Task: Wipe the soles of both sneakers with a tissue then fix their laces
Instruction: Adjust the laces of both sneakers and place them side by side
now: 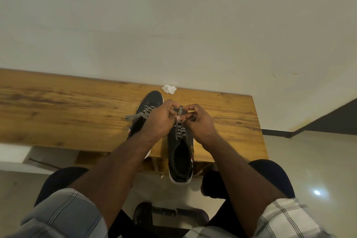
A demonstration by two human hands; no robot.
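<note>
Laces of the right-hand sneaker are under work: both hands meet over its tongue area, toe pointing away from the person, heel overhanging the near edge of the wooden bench. Left hand has fingers curled and pinches one checkered lace strand near the upper eyelets; right hand is likewise curled, thumb and forefinger closed on the other strand just beside it. Fingertips of the two hands are nearly touching, with a short upright run of lace between them. Second sneaker lies just to the left, partly hidden under the left forearm, toe also away, its lace ends splayed loose toward the left. Crumpled tissue sits at the far edge of the bench, beyond both toes, apart from the shoes and untouched. Judgement: wiping looks finished, lacing of this shoe is mid-step. Key relation: the sneaker's long axis runs straight away from the body and the lace row lies along it directly beneath the grip, so any tightening pull should go outward to left and right across that axis; both hands are equally near. Risk: heel overhang could let the shoe tip if pulled toward the body
</note>
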